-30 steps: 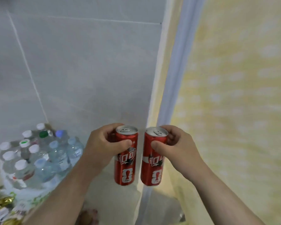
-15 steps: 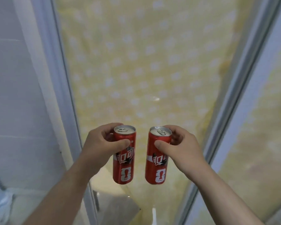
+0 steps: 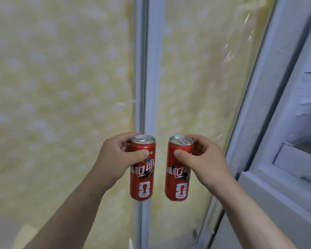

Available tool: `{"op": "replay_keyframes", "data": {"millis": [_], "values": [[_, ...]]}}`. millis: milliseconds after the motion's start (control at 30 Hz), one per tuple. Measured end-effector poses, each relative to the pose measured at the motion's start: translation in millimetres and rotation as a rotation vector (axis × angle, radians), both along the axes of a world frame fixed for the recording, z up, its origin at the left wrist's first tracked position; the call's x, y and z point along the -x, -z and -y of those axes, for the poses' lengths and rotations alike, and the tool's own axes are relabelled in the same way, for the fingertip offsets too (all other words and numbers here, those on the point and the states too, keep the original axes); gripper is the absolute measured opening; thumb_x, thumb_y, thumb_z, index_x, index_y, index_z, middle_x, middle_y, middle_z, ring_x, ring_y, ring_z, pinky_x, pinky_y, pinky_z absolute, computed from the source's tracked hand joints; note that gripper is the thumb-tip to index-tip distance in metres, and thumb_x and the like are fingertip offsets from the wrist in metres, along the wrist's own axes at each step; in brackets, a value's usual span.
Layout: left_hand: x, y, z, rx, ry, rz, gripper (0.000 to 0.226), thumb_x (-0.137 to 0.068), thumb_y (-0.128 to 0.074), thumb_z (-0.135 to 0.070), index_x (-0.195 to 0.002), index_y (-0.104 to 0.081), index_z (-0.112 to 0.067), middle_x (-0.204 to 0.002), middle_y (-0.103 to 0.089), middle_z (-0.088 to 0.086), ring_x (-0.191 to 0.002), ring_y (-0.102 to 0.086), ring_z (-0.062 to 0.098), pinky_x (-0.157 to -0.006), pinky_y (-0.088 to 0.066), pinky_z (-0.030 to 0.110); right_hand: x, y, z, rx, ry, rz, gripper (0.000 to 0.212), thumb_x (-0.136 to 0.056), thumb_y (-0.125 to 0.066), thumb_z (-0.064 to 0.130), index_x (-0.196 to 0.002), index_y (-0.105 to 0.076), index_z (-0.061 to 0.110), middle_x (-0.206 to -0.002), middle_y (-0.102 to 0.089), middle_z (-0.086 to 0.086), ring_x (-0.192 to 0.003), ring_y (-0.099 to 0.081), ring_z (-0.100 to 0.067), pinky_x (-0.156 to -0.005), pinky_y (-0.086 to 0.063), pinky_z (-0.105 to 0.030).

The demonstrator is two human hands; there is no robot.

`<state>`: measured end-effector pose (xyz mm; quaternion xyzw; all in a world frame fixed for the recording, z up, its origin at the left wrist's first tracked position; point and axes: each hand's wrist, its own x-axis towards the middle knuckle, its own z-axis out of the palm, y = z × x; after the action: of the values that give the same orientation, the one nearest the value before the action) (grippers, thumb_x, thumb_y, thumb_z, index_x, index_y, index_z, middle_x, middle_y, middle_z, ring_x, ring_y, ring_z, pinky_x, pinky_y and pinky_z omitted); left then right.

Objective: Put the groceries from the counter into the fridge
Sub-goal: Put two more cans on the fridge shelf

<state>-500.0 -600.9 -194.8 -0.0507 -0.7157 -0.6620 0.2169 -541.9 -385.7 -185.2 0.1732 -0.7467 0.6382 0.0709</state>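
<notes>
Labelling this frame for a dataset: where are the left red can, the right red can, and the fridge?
Left red slim metal can [image 3: 141,187], head view, lower printed body.
Right red slim metal can [image 3: 176,188], head view, lower printed body.
White fridge [image 3: 298,164], head view, inner white panel.

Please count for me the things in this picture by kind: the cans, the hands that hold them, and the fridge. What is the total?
Red cans: 2, the left can and the right can
Hands: 2, the left hand and the right hand, each gripping one can
Fridge: 1, at the right edge
Total: 5
</notes>
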Motion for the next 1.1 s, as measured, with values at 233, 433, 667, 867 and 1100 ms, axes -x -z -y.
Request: {"op": "replay_keyframes", "data": {"millis": [233, 433, 667, 867, 1100], "values": [[60.8, -4.0, -73.3, -0.009, 0.186, -0.008, 0.056, -0.039, -0.079, -0.038, -0.094, -0.071, -0.030, -0.092, -0.076, -0.005, -0.086, -0.072, 0.011, -0.069, -0.055, 0.022, 8.5, -3.7, -75.1, -0.015, 0.251, 0.010, 0.035, -0.070, -0.083, 0.021, -0.100, -0.067, 0.028, -0.091, -0.074, 0.011, -0.082, -0.070, -0.003, -0.071, -0.055, -0.022], [122.3, -5.2, -129.9, -0.022, 0.368, -0.008, 0.054, -0.039, -0.079, -0.038, -0.092, -0.072, -0.030, -0.092, -0.076, -0.005, -0.084, -0.071, 0.010, -0.069, -0.054, 0.024, 24.0, -8.5, -126.5, -0.043, 0.427, 0.005, 0.030, -0.071, -0.081, 0.020, -0.095, -0.066, 0.030, -0.086, -0.073, 0.018, -0.079, -0.069, 0.000, -0.064, -0.051, -0.014], [195.8, -16.0, -189.5, -0.074, 0.603, -0.018, 0.047, -0.041, -0.079, -0.037, -0.088, -0.075, -0.033, -0.092, -0.076, -0.004, -0.084, -0.072, 0.011, -0.067, -0.055, 0.022, 61.0, -17.6, -165.3, -0.072, 0.672, 0.011, 0.032, -0.073, -0.081, 0.023, -0.099, -0.065, 0.033, -0.090, -0.073, 0.018, -0.084, -0.069, 0.002, -0.069, -0.053, -0.019], [248.5, -24.8, -233.4, -0.104, 0.751, -0.001, 0.049, -0.044, -0.080, -0.035, -0.092, -0.073, -0.032, -0.094, -0.076, -0.002, -0.089, -0.072, 0.017, -0.072, -0.055, 0.029, 84.6, -30.9, -188.7, -0.099, 0.857, 0.004, 0.033, -0.075, -0.081, 0.022, -0.099, -0.063, 0.036, -0.091, -0.071, 0.018, -0.083, -0.066, 0.008, -0.061, -0.050, -0.012], [288.5, -43.2, -296.0, -0.089, 0.867, -0.027, 0.035, -0.074, -0.078, -0.007, -0.099, -0.069, -0.029, -0.093, -0.075, -0.004, -0.089, -0.072, 0.015, -0.075, -0.055, 0.032, 99.3, -43.0, -230.4, -0.112, 1.049, -0.025, 0.037, -0.074, -0.082, 0.023, -0.107, -0.067, 0.029, -0.094, -0.072, 0.013, -0.087, -0.068, -0.003, -0.074, -0.055, -0.025]]}}
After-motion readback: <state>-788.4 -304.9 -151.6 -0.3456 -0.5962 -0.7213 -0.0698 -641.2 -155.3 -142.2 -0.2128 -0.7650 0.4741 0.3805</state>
